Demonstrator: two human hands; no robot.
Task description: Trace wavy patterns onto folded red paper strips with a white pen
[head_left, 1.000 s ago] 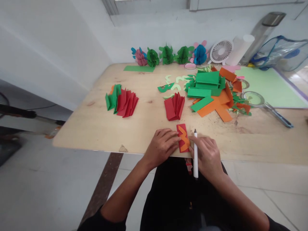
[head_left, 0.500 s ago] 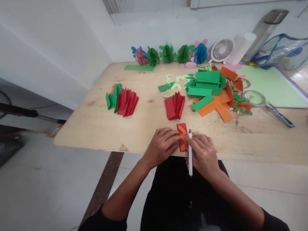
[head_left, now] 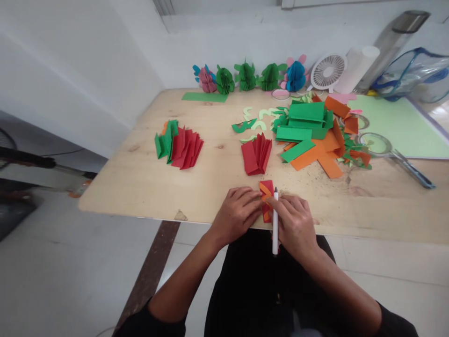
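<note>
Near the table's front edge lies a red paper strip [head_left: 268, 186] with a wavy orange paper piece [head_left: 265, 188] on top of it. My left hand [head_left: 238, 210] rests with its fingers spread on the table, fingertips at the left side of the strip. A white pen [head_left: 275, 224] is held in my right hand [head_left: 294, 222], whose index fingertip touches the orange piece. Just beyond the strip stands a folded red paper [head_left: 257, 154]. Folded red papers [head_left: 187, 147] and folded green papers [head_left: 166, 140] are farther left.
Green folded papers [head_left: 307, 112] and orange scraps [head_left: 329, 164] are heaped at the right, beside scissors [head_left: 412, 171]. Along the wall stand paper figures [head_left: 245, 77], a white fan [head_left: 329, 71] and a bottle [head_left: 396, 42]. The table [head_left: 115, 187] ends close before me.
The view has shifted slightly. The pen in my right hand has moved a little left and stands more upright, closer over the strip. My left hand has stayed at the strip's side.
</note>
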